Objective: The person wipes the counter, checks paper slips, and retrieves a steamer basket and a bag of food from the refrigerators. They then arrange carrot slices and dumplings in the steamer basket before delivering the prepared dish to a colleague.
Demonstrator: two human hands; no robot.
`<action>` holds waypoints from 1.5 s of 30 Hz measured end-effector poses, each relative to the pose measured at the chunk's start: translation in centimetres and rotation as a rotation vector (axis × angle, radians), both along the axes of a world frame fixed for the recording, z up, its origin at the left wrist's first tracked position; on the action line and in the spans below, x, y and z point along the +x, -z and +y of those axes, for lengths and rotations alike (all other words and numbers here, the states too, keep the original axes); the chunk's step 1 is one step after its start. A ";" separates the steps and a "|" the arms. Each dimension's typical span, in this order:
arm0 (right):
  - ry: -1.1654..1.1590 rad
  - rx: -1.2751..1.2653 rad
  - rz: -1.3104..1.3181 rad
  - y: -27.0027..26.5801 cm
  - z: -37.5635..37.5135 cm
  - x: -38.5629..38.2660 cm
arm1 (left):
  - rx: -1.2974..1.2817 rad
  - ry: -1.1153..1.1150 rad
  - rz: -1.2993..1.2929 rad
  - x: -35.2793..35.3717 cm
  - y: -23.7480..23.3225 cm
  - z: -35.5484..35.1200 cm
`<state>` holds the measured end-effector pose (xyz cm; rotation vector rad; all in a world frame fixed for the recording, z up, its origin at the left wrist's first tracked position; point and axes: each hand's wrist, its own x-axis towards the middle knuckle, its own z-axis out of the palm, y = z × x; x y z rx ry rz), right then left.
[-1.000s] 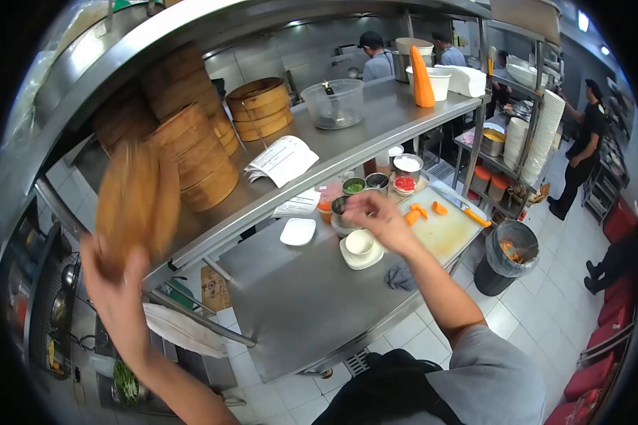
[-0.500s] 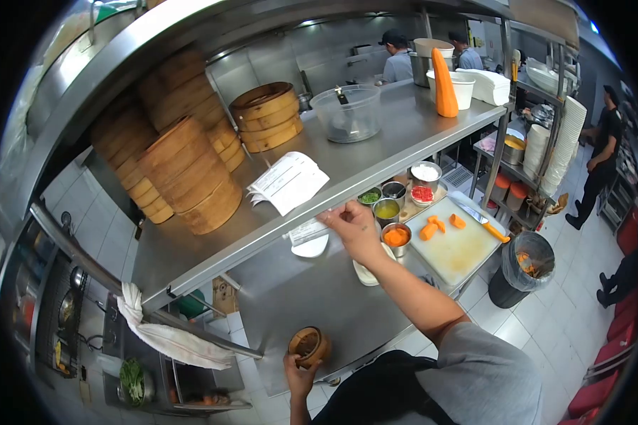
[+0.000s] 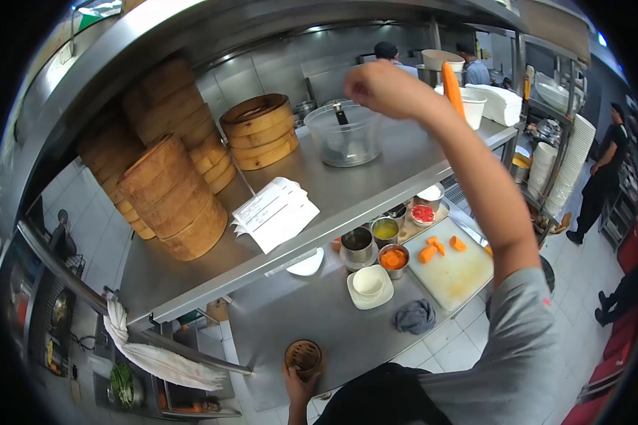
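My left hand (image 3: 300, 382) grips the side of a small round bamboo steamer basket (image 3: 304, 358) low over the steel counter. The basket is tilted toward me and its slatted base shows. My right hand (image 3: 376, 88) is raised above the upper shelf, beside and over the rim of a clear plastic tub (image 3: 344, 145). Its fingers are curled closed, and anything in them is hidden. A black clip (image 3: 341, 113) sits at the tub's rim. Left of the tub, a stack of printed paper slips (image 3: 276, 214) lies at the shelf edge.
Stacked bamboo steamers (image 3: 174, 198) fill the shelf's left side. Below are cups of toppings (image 3: 393, 261), white bowls (image 3: 369, 283), a grey cloth (image 3: 415, 316) and a cutting board (image 3: 452, 276) with carrot pieces and a knife. A person (image 3: 602, 170) stands at far right.
My right hand has risen from under the shelf edge to above the tub. The slip hanging beneath the shelf edge no longer shows there. My left hand keeps hold of the steamer basket.
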<state>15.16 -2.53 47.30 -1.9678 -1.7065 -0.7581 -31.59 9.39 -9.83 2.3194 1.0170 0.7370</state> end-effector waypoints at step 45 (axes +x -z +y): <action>-0.712 0.061 0.821 9.8 -13.4 -8.0 | -0.033 0.027 -0.035 0.7 -1.3 -0.4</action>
